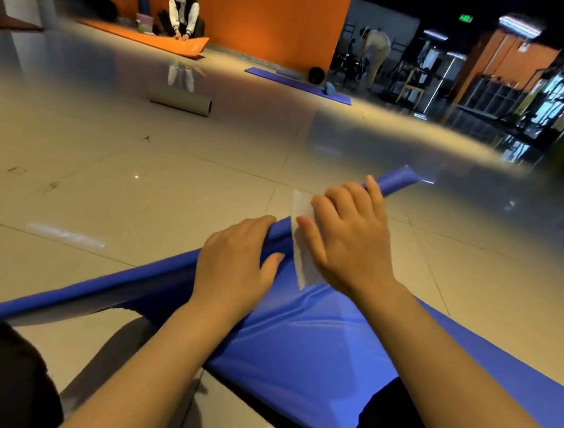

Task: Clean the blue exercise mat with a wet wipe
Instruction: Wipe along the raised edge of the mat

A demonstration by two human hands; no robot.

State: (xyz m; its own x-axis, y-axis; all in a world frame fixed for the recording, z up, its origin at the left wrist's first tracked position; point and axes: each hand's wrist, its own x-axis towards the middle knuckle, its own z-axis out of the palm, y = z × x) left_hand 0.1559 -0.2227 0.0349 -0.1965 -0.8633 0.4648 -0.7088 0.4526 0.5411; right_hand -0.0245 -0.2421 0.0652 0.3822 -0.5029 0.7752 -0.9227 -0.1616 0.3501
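The blue exercise mat [300, 345] lies on the tiled floor in front of me, its far part rolled into a long tube running from lower left to upper right. My left hand [235, 261] grips the rolled part, fingers curled over its top. My right hand [350, 233] rests on the roll just to the right, fingers curled over it, with the white wet wipe [300, 246] pinned under its thumb side and hanging down onto the flat mat.
A grey rolled mat [181, 101] lies on the floor farther off. A person kneels at an orange mat [146, 38] by the orange wall. A purple mat [297, 84] and gym equipment [489, 92] sit at the back right, where another person bends over.
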